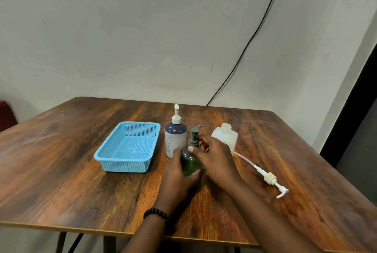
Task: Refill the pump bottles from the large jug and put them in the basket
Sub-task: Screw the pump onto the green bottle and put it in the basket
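Left wrist carries a black bead bracelet (156,213). Left hand (177,173) wraps the lower body of the green pump bottle (190,161), thumb across the front; bottle tilted slightly, near the middle of the wooden table (61,181). Right hand (216,160) curls round the bottle's neck just under the green pump head, thumb on the shoulder. To the right, a detached white pump with dip tube (265,177) lies flat on the table. Just behind the right hand: translucent white jug (225,135), upright, mouth uncapped. Left of it, a white-and-purple pump bottle (175,136), upright, pump on. Further left, blue mesh basket (127,147), apart from the bottles. Black cable (251,38) runs down the wall behind
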